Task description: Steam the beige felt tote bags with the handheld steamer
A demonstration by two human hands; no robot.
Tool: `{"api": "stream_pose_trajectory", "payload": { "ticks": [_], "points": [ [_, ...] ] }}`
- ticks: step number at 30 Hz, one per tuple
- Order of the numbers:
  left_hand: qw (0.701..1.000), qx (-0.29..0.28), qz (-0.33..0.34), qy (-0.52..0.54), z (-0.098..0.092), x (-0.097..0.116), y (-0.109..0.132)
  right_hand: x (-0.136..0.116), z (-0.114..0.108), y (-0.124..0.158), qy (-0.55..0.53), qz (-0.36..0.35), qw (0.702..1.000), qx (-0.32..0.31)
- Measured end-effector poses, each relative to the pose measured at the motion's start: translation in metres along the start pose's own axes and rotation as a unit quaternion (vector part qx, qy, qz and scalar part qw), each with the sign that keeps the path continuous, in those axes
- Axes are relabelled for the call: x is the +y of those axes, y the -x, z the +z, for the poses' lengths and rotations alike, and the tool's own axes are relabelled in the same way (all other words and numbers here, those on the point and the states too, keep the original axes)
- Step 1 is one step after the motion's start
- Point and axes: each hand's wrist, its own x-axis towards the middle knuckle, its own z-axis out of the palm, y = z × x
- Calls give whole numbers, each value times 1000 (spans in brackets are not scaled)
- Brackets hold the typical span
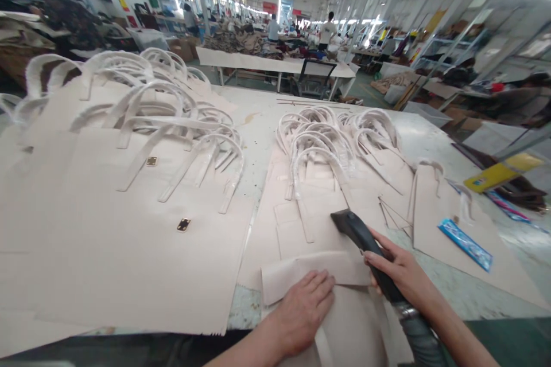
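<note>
My left hand (306,307) lies flat, fingers spread, on a folded flap of a beige bag panel (353,321) at the table's front edge. In my right hand (394,269) is a black handheld tool (365,241) with a wide nozzle-like head and a ribbed hose at its lower end. The tool's head points up and left, over beige panels with looped handles (318,200) just beyond the flap. Whether it touches them I cannot tell.
Stacked beige panels with looped handles (129,229) cover the left side. At right lie more panels (434,206), a blue packet (465,243) and a yellow object (503,172). Behind stand a chair (316,77), a long table (258,62) and people.
</note>
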Motion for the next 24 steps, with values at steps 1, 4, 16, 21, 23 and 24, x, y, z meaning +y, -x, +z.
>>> {"api": "stream_pose_trajectory", "payload": {
  "ticks": [1, 4, 16, 21, 23, 24],
  "points": [
    [1000, -1, 3, 8, 1, 0, 4, 3, -4, 4, -9, 1, 1000, 27],
    [1000, -1, 14, 18, 4, 1, 10, 11, -17, 20, -35, 3, 996, 87],
    [1000, -4, -16, 25, 2, 3, 18, 13, -42, 22, -56, 55, 997, 7],
    [998, -18, -54, -4, 6, 6, 13, 17, -53, 16, -110, -14, 986, 121],
    [996, -12, -91, -22, 11, 7, 7, 22, -51, 18, -100, 14, 989, 106],
    [994, -8, -106, -29, 13, 8, 5, 25, -49, 19, -93, 32, 991, 93]
  ]
}}
